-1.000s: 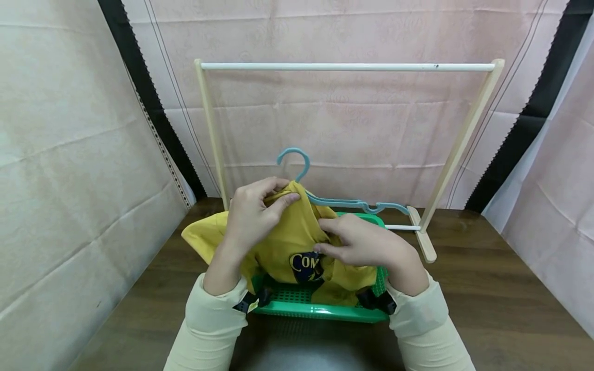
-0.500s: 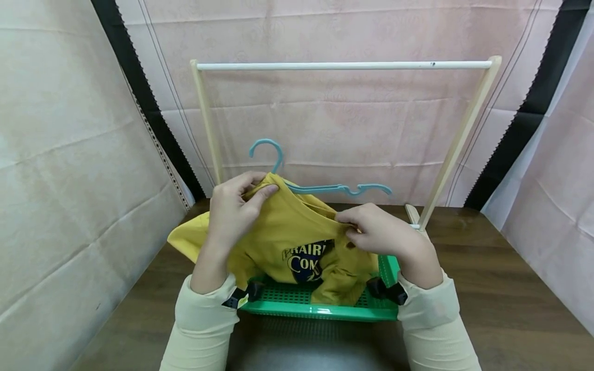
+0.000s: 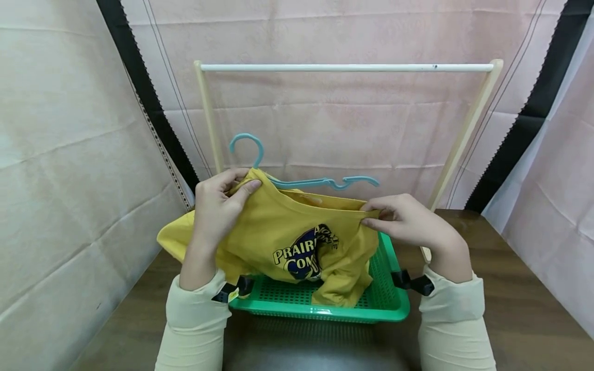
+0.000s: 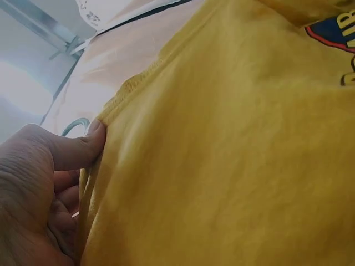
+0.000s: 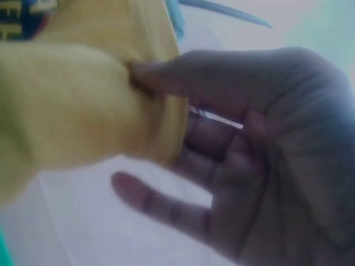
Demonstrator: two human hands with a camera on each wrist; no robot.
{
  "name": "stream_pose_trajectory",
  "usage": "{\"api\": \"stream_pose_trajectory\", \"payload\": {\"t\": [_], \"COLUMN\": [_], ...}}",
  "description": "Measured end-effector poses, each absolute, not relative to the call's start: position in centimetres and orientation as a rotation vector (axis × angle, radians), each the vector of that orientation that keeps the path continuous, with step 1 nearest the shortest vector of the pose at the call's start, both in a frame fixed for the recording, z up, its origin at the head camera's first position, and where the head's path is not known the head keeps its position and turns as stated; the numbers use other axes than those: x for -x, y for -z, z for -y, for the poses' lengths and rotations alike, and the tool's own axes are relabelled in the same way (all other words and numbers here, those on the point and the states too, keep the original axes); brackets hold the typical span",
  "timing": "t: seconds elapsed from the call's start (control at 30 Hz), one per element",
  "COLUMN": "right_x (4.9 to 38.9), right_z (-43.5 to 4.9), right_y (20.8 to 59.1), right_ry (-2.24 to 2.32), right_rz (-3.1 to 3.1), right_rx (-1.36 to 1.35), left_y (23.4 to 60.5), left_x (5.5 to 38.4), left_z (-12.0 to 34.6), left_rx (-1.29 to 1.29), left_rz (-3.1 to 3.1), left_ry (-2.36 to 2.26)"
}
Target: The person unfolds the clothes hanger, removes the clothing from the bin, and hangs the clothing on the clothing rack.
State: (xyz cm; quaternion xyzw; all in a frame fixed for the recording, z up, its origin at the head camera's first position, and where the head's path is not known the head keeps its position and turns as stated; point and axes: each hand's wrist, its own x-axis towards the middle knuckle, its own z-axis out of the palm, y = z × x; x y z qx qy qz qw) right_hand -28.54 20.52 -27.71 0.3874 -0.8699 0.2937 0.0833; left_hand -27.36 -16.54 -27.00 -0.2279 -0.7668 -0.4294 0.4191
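A yellow T-shirt [image 3: 260,226] with a dark printed logo is spread between both hands, its lower part in the green basket. My left hand [image 3: 215,206] pinches it at the shoulder beside the neckline, thumb in front, as the left wrist view also shows. At the other end of the neckline my right hand [image 3: 408,221] pinches the edge between thumb and fingers. A light blue clothes hanger [image 3: 301,183] has one end inside the shirt near the left hand. Its hook stands up above the collar, and its right arm lies bare behind the neckline.
The green basket [image 3: 320,310] sits on the dark wooden table [image 3: 501,288] under the shirt. Behind it stands a rack with a white rail [image 3: 343,67] and pale wooden posts. Light fabric walls [image 3: 83,154] enclose the back and sides.
The left hand has moved left and slightly up with the shirt and hanger. The right hand has moved right, from the shirt's front to its neckline edge, stretching the opening and showing more of the logo.
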Motion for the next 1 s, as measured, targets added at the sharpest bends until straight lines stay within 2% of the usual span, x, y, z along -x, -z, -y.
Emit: {"api": "stream_pose_trajectory", "payload": {"t": [0.3,0.63,0.8,1.0], "right_x": [29.3,29.8,29.7,27.9], "right_z": [-23.0,-24.5,-23.8,-21.5], "right_y": [28.0,28.1,27.7,26.4], "right_ry": [-0.967,-0.994,-1.013,-0.987], "right_rz": [2.521,2.281,2.158,2.002], "right_rx": [-1.016,-1.137,-1.150,-1.201], "left_y": [27.2,27.4,27.4,27.7], "left_x": [27.4,27.5,27.4,27.5], "left_z": [17.1,17.1,16.7,15.5], "left_rx": [0.584,0.594,0.648,0.735], "left_rz": [1.965,2.028,2.092,2.185], "left_ry": [1.068,0.989,1.022,0.996]}}
